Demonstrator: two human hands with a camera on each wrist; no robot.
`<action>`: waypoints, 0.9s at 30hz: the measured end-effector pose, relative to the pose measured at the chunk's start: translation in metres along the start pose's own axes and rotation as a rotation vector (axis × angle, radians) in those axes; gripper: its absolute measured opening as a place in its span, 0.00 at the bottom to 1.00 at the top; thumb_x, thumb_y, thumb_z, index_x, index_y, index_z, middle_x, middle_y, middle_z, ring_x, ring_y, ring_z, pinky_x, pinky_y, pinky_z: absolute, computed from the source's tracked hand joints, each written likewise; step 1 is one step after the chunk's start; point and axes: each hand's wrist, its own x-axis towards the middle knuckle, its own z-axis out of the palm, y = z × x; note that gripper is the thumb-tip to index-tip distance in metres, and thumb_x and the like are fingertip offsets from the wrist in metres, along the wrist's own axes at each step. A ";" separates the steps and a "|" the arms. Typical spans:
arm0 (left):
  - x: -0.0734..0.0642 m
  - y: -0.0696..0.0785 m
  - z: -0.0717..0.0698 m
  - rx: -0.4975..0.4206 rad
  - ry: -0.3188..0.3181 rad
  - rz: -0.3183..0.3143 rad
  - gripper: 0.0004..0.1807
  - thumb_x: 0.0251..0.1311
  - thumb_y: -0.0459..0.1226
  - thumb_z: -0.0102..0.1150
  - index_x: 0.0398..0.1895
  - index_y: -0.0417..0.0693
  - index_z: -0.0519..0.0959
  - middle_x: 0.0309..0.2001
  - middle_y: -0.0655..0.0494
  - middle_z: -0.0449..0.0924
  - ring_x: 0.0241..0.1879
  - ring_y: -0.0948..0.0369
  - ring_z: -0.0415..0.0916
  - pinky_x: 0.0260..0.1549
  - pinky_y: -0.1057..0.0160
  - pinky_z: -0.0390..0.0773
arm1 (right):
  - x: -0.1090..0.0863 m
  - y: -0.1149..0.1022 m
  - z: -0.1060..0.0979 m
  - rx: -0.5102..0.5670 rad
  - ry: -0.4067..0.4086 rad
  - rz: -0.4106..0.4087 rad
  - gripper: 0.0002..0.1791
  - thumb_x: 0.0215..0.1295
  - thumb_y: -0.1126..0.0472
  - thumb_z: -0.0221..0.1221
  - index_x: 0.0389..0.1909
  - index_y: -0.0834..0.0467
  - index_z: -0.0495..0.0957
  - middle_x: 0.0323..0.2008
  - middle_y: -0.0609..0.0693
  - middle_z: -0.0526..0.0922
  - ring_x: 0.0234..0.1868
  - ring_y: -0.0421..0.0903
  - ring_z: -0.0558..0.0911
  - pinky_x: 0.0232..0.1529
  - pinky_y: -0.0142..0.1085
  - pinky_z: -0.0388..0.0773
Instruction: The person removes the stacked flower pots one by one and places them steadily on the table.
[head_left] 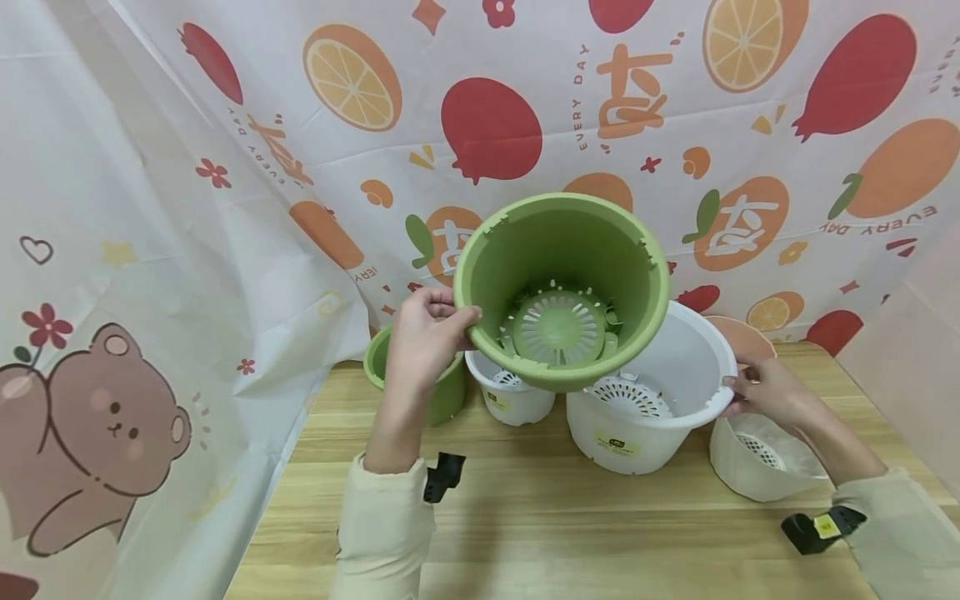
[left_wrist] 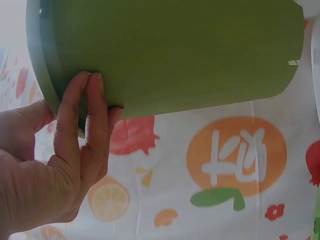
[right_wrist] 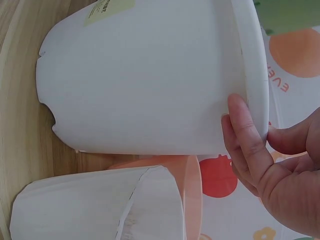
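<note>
A large green plastic flowerpot (head_left: pixel 558 225) with a slotted bottom is held up in the air, its mouth tilted toward me. My left hand (head_left: pixel 429 337) grips its rim at the left, thumb inside and fingers against the outer wall, as the left wrist view shows on the green pot (left_wrist: pixel 190 55). A large white flowerpot (head_left: pixel 630 437) stands on the table, partly behind the green one. My right hand (head_left: pixel 776 392) pinches its right rim; in the right wrist view, fingers lie along the outside of the white pot (right_wrist: pixel 145 80).
On the wooden table (head_left: pixel 525 525), a smaller green pot (head_left: pixel 446 396) and a small white pot (head_left: pixel 517 406) stand at the left. Toward the right are a cream pot (head_left: pixel 757 467) and an orange pot (head_left: pixel 738 335). A fruit-print cloth (head_left: pixel 420 50) hangs behind.
</note>
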 end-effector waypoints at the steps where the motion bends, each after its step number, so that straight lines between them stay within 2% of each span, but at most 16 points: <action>1: 0.000 -0.002 -0.003 0.000 0.008 -0.005 0.16 0.52 0.27 0.57 0.44 0.31 0.68 0.33 0.43 0.74 0.19 0.62 0.78 0.26 0.65 0.81 | 0.000 0.000 0.000 -0.004 0.000 0.004 0.23 0.66 0.72 0.46 0.60 0.76 0.54 0.38 0.65 0.70 0.30 0.45 0.79 0.31 0.36 0.81; 5: 0.000 -0.007 -0.014 0.001 0.033 -0.020 0.16 0.52 0.27 0.56 0.44 0.30 0.68 0.32 0.44 0.73 0.19 0.63 0.77 0.26 0.66 0.81 | 0.000 -0.001 -0.001 -0.015 -0.001 0.008 0.24 0.66 0.71 0.46 0.60 0.75 0.54 0.38 0.65 0.70 0.30 0.45 0.79 0.31 0.36 0.81; 12: -0.004 -0.015 -0.030 -0.049 0.051 -0.039 0.16 0.53 0.26 0.55 0.44 0.29 0.66 0.33 0.44 0.72 0.21 0.62 0.78 0.28 0.64 0.81 | 0.000 -0.002 -0.001 -0.011 -0.004 0.001 0.24 0.66 0.71 0.47 0.60 0.75 0.55 0.39 0.65 0.70 0.30 0.45 0.79 0.31 0.36 0.81; 27: -0.018 -0.031 -0.059 0.011 0.115 -0.065 0.18 0.54 0.26 0.53 0.46 0.25 0.64 0.34 0.44 0.70 0.19 0.65 0.77 0.27 0.67 0.81 | 0.000 -0.001 -0.001 -0.010 -0.009 0.016 0.24 0.66 0.72 0.45 0.60 0.76 0.53 0.38 0.65 0.72 0.30 0.45 0.79 0.31 0.35 0.81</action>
